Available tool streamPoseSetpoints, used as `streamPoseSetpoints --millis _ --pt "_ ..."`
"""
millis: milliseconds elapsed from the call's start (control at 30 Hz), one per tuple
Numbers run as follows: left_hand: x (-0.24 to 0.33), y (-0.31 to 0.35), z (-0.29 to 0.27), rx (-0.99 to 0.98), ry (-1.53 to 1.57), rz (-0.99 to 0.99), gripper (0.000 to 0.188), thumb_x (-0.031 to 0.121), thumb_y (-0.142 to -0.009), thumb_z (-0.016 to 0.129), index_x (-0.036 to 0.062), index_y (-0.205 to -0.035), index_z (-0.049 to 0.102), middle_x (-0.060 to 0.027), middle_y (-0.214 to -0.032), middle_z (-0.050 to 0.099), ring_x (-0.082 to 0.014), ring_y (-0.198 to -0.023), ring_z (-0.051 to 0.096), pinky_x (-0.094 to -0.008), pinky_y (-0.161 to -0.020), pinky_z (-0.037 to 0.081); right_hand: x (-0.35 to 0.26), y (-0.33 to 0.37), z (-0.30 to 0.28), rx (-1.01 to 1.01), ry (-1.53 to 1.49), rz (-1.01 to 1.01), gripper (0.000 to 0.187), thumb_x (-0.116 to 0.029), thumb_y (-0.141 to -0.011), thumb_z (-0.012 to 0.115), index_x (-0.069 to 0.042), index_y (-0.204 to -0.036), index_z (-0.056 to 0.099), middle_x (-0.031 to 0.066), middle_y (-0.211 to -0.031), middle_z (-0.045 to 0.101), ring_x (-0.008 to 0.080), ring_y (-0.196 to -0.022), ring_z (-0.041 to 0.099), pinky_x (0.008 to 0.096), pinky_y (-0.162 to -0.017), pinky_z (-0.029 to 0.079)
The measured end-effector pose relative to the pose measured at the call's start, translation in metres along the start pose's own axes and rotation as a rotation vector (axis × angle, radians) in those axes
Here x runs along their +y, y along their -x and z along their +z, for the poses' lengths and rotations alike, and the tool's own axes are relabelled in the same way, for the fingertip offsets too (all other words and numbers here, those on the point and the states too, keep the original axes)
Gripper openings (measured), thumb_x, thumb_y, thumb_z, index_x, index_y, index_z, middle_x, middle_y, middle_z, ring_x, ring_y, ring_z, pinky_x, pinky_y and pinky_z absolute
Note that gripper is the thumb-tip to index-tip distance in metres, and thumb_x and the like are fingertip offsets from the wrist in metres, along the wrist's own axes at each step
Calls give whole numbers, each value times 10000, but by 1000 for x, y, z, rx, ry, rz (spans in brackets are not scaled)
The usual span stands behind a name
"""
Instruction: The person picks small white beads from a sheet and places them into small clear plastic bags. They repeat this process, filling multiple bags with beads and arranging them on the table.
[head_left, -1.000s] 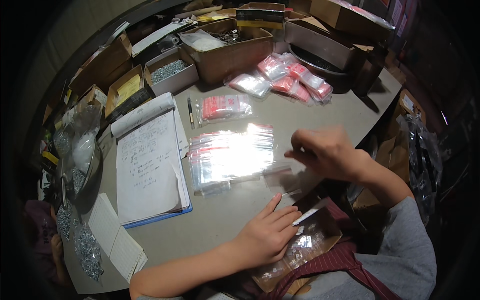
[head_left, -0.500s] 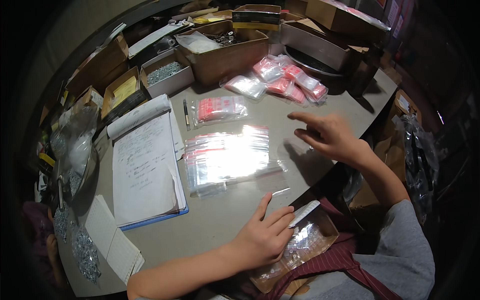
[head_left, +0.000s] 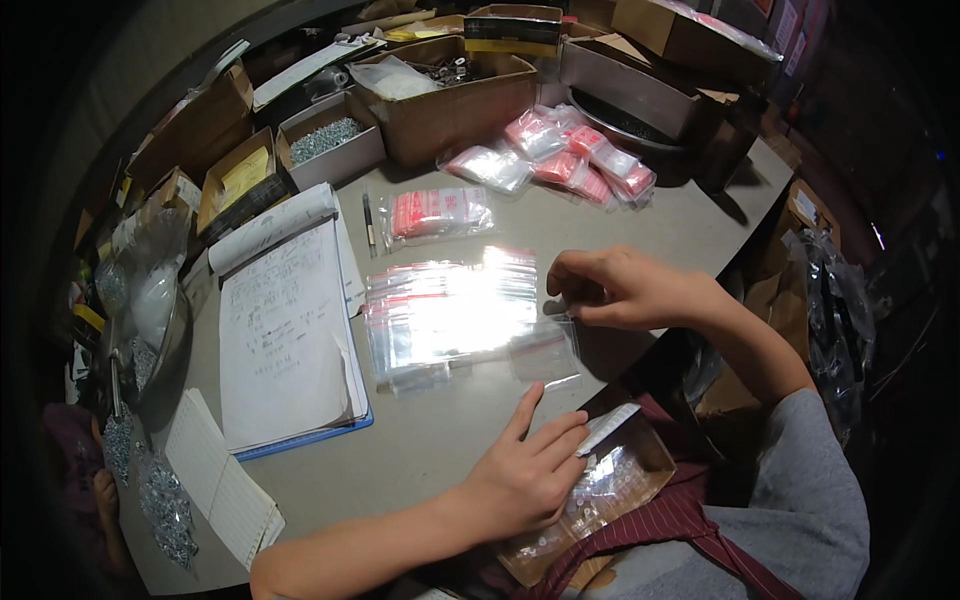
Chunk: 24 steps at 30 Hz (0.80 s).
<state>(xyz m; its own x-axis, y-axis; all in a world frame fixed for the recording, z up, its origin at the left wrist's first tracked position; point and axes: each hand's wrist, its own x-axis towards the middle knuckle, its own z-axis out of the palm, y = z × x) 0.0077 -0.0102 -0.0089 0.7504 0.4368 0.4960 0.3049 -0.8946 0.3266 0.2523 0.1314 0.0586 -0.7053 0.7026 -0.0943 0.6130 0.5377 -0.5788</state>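
Zip bag (head_left: pixel 545 354) lies seven o'clock from right hand (head_left: pixel 635 285), fingers curled narrow, grip unclear; left hand (head_left: pixel 530 465) nearer lower edge, hold hidden.

Your left forearm (head_left: pixel 385 535) slants in from the lower left, and your left hand (head_left: pixel 525 475) lies with its back up, fingers (head_left: pixel 560 432) nearly straight, one digit (head_left: pixel 526 410) spread away from the rest. Your right forearm (head_left: pixel 765 345) angles forward and left; your right hand (head_left: pixel 630 285) curls its fingers leftward, their grip too unclear to tell.
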Motion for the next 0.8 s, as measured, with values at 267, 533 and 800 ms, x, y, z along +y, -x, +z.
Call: streamPoseSetpoints --millis 267,533,800 --pt "2 0 -3 -2 -1 4 76 81 -820 730 17 -860 717 -135 -1135 729 -266 -1199 678 -638 -1176 363 -4 -5 33 302 530 -160 240 -36 -794 677 -3 -1010 578 155 -906 670 374 -894 674 451 -770 543" --pt "1 0 -1 13 -20 24 79 83 -818 732 21 -865 717 -134 -1127 729 -266 -1195 681 -632 -1172 369 9 -10 -2 308 799 18 298 -174 -786 790 -27 -969 607 129 -875 688 357 -898 665 453 -800 527" --pt "-1 1 3 16 -17 37 95 90 -793 715 14 -848 709 -150 -1125 717 -284 -1206 664 -643 -1173 365 11 0 0 188 434 201 356 -346 -879 797 -9 -928 695 174 -816 703 371 -809 689 458 -720 520"
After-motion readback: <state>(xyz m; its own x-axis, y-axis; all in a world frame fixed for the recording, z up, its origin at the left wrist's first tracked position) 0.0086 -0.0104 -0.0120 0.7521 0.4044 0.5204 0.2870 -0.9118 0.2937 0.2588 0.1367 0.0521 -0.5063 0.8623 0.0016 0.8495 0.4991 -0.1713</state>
